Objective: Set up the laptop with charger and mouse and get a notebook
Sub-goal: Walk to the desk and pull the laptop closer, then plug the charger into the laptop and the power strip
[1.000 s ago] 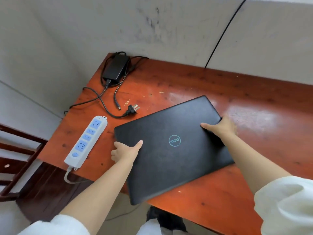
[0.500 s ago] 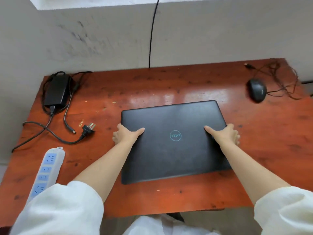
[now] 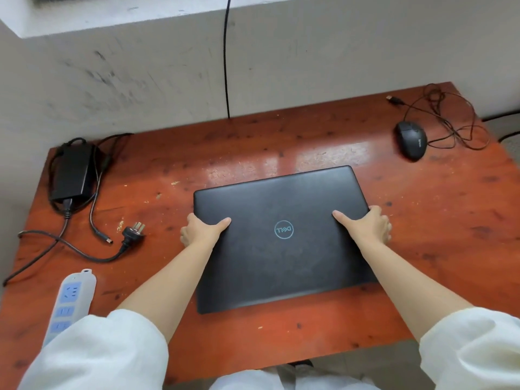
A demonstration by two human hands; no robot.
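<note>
A closed black laptop (image 3: 281, 257) lies flat on the red-brown wooden table (image 3: 436, 235), logo facing up. My left hand (image 3: 201, 230) grips its left edge, thumb on the lid. My right hand (image 3: 365, 225) grips the right edge the same way. The black charger brick (image 3: 73, 175) with its loose cables lies at the far left; its wall plug (image 3: 132, 233) and barrel tip (image 3: 108, 241) rest unplugged on the table. A black wired mouse (image 3: 411, 139) sits at the far right, its cable tangled beside it. No notebook is in view.
A white power strip (image 3: 67, 302) with blue sockets lies at the near left, partly under my sleeve. A scuffed grey wall (image 3: 140, 80) rises directly behind the table, with a black cable (image 3: 226, 57) running down it. The mouse's USB plug (image 3: 395, 100) lies near the far right corner.
The laptop has been swung from an angled position overhanging the front edge to lying square on the table. Both hands kept their grip on its sides.
</note>
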